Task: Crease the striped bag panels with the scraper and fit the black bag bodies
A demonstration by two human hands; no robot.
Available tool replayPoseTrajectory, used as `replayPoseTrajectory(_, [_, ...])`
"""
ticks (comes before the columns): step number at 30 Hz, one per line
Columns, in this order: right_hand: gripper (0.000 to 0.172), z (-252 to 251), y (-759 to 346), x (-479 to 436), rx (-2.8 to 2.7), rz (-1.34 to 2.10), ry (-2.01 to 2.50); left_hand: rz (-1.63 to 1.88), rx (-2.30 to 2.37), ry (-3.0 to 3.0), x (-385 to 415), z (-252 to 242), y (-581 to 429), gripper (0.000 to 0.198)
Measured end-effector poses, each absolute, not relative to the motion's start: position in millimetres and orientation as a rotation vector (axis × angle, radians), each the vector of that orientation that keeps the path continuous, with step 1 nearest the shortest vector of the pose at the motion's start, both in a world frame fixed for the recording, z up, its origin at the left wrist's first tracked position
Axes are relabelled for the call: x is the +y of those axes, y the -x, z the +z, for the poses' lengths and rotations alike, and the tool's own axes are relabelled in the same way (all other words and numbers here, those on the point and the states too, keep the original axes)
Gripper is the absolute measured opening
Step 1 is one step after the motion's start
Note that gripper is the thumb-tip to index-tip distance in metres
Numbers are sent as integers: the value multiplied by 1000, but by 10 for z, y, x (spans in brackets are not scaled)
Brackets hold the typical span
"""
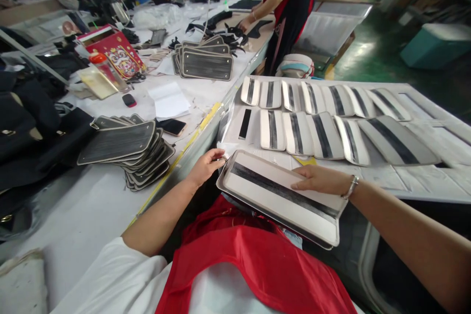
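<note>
A pale, round-cornered panel (265, 191) with a dark stripe along its middle lies tilted in front of me, above my red apron. At least one more panel edge shows beneath it. My right hand (320, 180) grips its far edge at the right, thumb and finger showing on top. Close to the panel's left corner, my left hand (208, 168) has its fingers curled together. Whitish material (228, 149) lies near those fingertips; what they hold is too small to make out.
Two rows of similar striped panels (324, 135) cover the right table, beside a black strip (245, 123). On the left table are a stack of dark panels (117, 142), a phone (171, 126), papers (170, 100) and another panel stack (207, 65). A co-worker (290, 5) stands beyond.
</note>
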State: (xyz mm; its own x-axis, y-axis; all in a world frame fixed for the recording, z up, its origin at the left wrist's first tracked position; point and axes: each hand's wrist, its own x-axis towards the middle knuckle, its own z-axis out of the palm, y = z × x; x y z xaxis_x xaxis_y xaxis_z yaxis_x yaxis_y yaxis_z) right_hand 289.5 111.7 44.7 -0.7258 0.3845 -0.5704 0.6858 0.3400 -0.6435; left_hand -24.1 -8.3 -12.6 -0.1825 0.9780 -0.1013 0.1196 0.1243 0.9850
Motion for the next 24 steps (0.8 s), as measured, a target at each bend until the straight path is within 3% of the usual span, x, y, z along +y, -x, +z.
replayPoseTrajectory(6, [31,441,-2805,1078,2448,-1080,-952,1056,1533,-1165,-73,-221,149,57])
replayPoseTrajectory(12, [33,371,-2793,1102,2385,-1370,-877,1022,1421,-1123,-34,-268,207,72])
replayPoseTrajectory(19, [37,261,-2773,1117,2395,-1244,-861,990,1342,-995,-77,-295,273,75])
replayPoseTrajectory(24, [37,291,-2702,1102,2414,-979,-843,912,1583,-1112,42,-331,229,71])
